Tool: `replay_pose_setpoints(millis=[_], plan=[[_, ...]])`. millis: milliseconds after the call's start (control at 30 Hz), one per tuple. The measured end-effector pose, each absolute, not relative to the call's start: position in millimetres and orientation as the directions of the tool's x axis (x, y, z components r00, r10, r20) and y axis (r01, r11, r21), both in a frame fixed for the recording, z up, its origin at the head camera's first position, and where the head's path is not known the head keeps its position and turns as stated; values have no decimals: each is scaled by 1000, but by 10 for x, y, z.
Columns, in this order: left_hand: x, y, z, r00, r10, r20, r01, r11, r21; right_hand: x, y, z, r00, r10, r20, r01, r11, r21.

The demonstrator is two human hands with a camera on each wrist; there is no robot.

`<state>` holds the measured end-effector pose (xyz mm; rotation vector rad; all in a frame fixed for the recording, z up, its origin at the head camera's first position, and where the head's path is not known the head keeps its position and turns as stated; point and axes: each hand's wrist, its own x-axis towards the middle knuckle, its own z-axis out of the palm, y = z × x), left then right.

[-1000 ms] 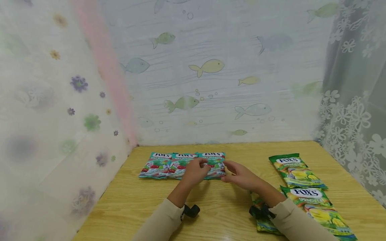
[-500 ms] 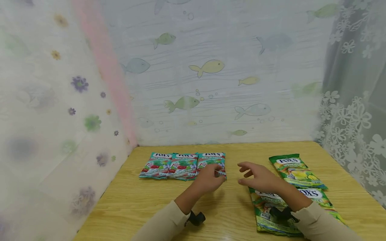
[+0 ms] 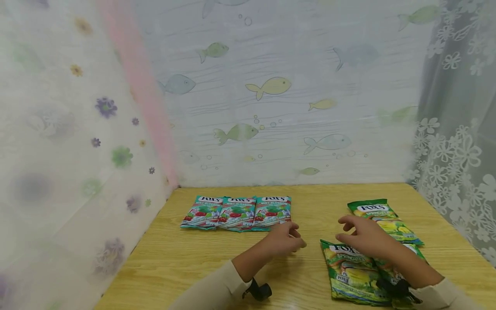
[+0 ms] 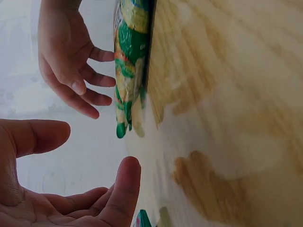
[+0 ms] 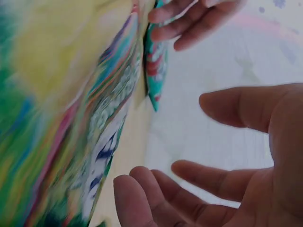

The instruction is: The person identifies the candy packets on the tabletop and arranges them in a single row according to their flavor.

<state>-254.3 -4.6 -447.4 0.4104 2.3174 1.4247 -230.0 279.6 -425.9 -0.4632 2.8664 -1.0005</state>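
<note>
Above the wood-grain table, my left hand (image 3: pixel 284 239) hovers just in front of a row of three teal Fox's Mint Blossom candy bags (image 3: pixel 272 211), nearest the right-hand one. Nothing is in its relaxed fingers, and the left wrist view shows thumb and fingers (image 4: pixel 124 184) spread apart. My right hand (image 3: pixel 366 236), also holding nothing, hangs over the green-and-yellow Fox's Spring Tea candy bags. One such bag (image 3: pixel 350 273) lies at the front, another (image 3: pixel 395 226) further back. A third bag (image 3: pixel 414 249) is mostly hidden under my right forearm.
The wooden table (image 3: pixel 162 262) meets a fish-patterned curtain (image 3: pixel 271 150) at the back. A flowered sheet (image 3: pixel 97 172) runs along the left side, and white lace (image 3: pixel 445 159) hangs at the right. Small black wrist devices (image 3: pixel 260 290) sit below my hands.
Both hands have drawn back from the right-hand Mint Blossom bag. My left hand moved right and nearer; my right hand moved right over the Spring Tea bags. The teal row stayed put.
</note>
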Motion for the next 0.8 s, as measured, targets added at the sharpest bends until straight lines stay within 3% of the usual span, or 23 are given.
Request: replay_pose_setpoints(millis=[367,433,667,800], plan=[[-2484,69,-4535,-803,533,-265,-126,284,951,-2204,3122,-4232,-971,-236,-32,-175,798,-577],[-2462,101,-4537,-792,538,-289,-155,281,947,-2193,3151,-4224,-971,-235,-37,-174,807,-564],[-2409,242,-4545,-758,555,-342,-197,304,932,-2087,3174,-4228,-956,-229,-186,-29,702,-712],[-2393,321,-4556,-744,564,-359,-215,306,927,-2082,3157,-4230,-954,-202,-222,-1,742,-671]])
